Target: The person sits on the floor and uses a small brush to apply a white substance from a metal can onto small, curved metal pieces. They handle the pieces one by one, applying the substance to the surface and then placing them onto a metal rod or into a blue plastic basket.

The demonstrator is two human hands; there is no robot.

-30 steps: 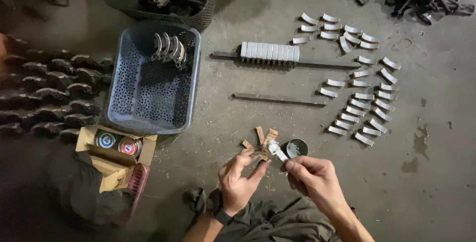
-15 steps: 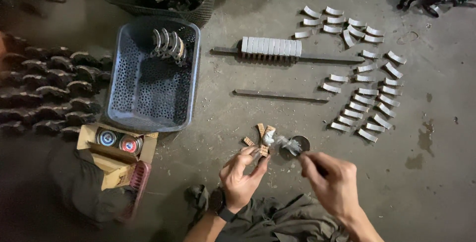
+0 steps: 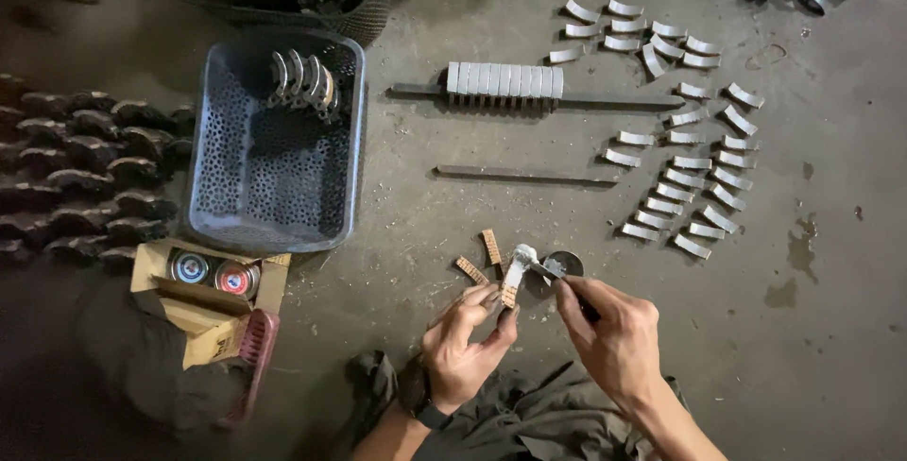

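Hands first: your left hand (image 3: 463, 343) pinches a curved shell piece (image 3: 515, 277) by its near end, holding it upright w/ its pale metal face to the right. Your right hand (image 3: 609, 329) is closed on a thin dark tool (image 3: 557, 274), tip touching the top of that piece. Just behind sits a small round dark tin (image 3: 565, 263) on the floor (image 3: 397, 272). Two brown-backed pieces (image 3: 480, 258) lie just left of it. Farther out, a thin flat bar (image 3: 524, 175), then a bar w/ a packed row of pieces (image 3: 504, 80). Far right: many loose metal shells (image 3: 694, 159) in rough rows. Left: a blue perforated basket (image 3: 269, 154) holding a few shells, w/ a cardboard box (image 3: 208, 281) of round tins near it.
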